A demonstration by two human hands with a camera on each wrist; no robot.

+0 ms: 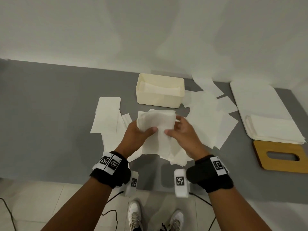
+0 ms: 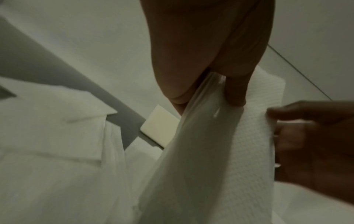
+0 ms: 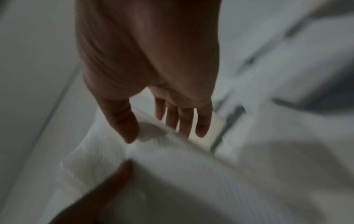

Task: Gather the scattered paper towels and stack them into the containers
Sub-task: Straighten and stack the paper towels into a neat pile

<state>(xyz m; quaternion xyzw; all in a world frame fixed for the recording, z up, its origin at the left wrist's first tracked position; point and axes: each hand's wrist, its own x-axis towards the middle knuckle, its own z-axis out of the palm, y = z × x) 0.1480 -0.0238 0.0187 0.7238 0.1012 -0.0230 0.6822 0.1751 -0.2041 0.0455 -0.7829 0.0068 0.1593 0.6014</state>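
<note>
Between my two hands a bundle of white paper towels (image 1: 156,120) is held above the grey table (image 1: 50,114). My left hand (image 1: 143,130) grips its left side, thumb on top and fingers underneath. The left wrist view shows the towels (image 2: 210,151) pinched between thumb and fingers. My right hand (image 1: 174,126) holds the right edge, thumb in front and fingers behind; the right wrist view of it is blurred. A cream box (image 1: 158,100) with towels inside stands just beyond the bundle. Loose towels lie to the left (image 1: 106,114) and right (image 1: 205,117).
A white tray (image 1: 250,97) at the right carries a stack of towels (image 1: 273,129). A wooden lid with a slot (image 1: 280,157) lies in front of it. The table's near edge runs under my wrists, with tiled floor below.
</note>
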